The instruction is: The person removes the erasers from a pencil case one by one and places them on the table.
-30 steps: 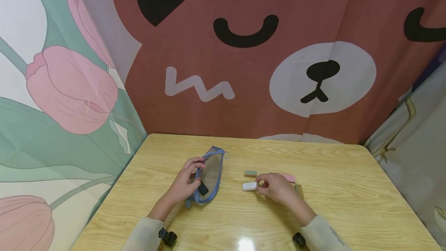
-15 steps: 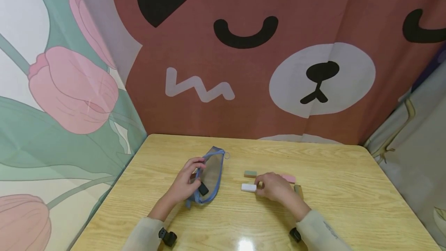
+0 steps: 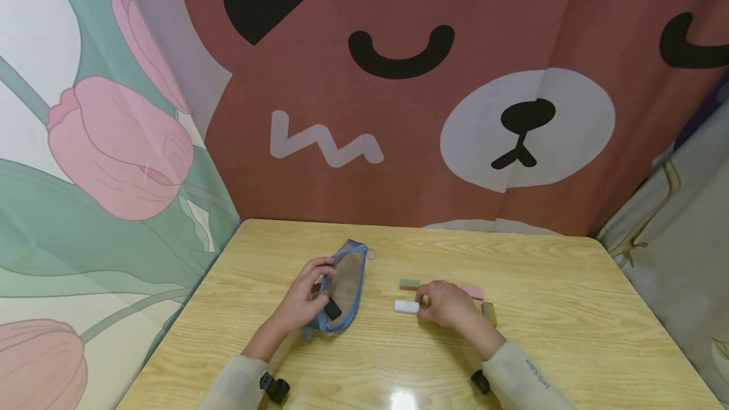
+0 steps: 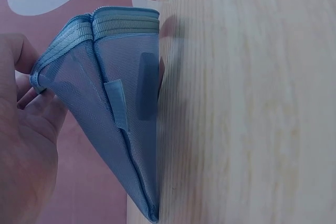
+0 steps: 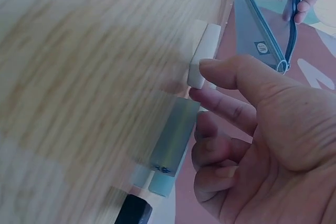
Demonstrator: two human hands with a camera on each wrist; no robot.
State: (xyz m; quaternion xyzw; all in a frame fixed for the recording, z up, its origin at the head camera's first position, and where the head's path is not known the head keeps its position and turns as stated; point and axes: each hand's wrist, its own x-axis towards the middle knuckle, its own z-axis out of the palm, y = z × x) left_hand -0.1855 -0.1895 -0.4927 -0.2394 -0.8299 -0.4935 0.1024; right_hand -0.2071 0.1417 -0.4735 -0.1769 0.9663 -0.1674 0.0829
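Note:
My left hand (image 3: 300,296) grips the near-left rim of a blue mesh zip pouch (image 3: 355,290), which stands unzipped on the table. Through the mesh a dark block (image 3: 333,309) shows inside it; in the left wrist view the pouch (image 4: 126,51) leans with its mouth spread. To the right, my right hand (image 3: 447,304) pinches the end of a small white rectangular block (image 3: 406,307) between thumb and index finger. The right wrist view has the thumb on the white block (image 5: 206,51), the other fingers curled below. Whether the block touches the table is unclear.
A grey-green block (image 3: 409,284) lies just behind the white one. Past my right hand are a pink block (image 3: 473,291) and a tan-brown block (image 3: 488,313). Wood-grain table (image 3: 569,334) surrounds them, with a printed curtain (image 3: 398,195) along its back edge.
My right hand and wrist have shifted slightly left, the white block moving a little left and nearer with them. The left hand and the pouch have stayed put.

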